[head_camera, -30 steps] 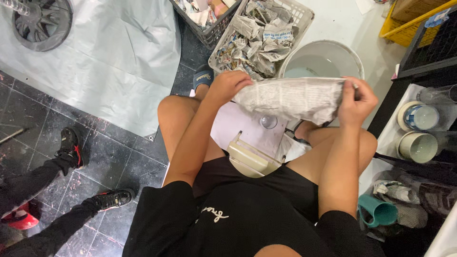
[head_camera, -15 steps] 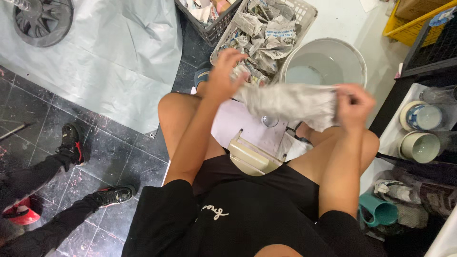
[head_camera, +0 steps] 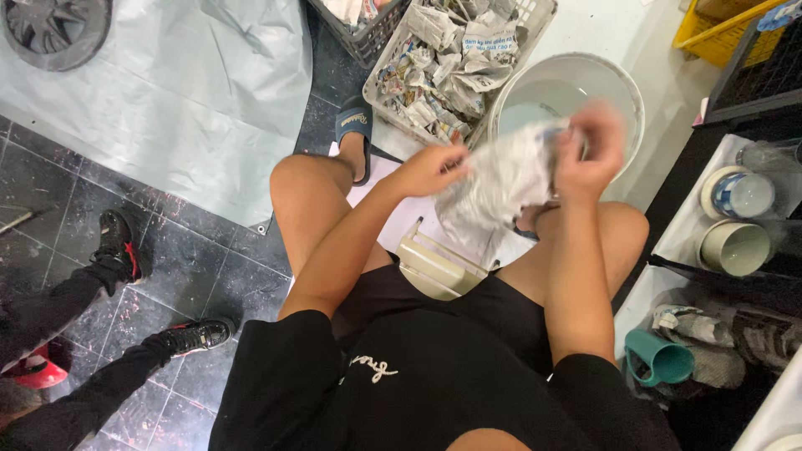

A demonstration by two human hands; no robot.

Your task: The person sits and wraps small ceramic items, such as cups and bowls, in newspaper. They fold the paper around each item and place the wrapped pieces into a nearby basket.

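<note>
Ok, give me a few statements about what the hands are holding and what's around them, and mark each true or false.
1. Both hands, left hand and right hand, hold the newspaper bundle. True.
2. The white bucket lies behind the person's back. False: it stands in front of the knees.
3. The pale basket holds crumpled newspaper. True.
4. The teal mug is in the left hand. False: it lies on the person's right, untouched.
</note>
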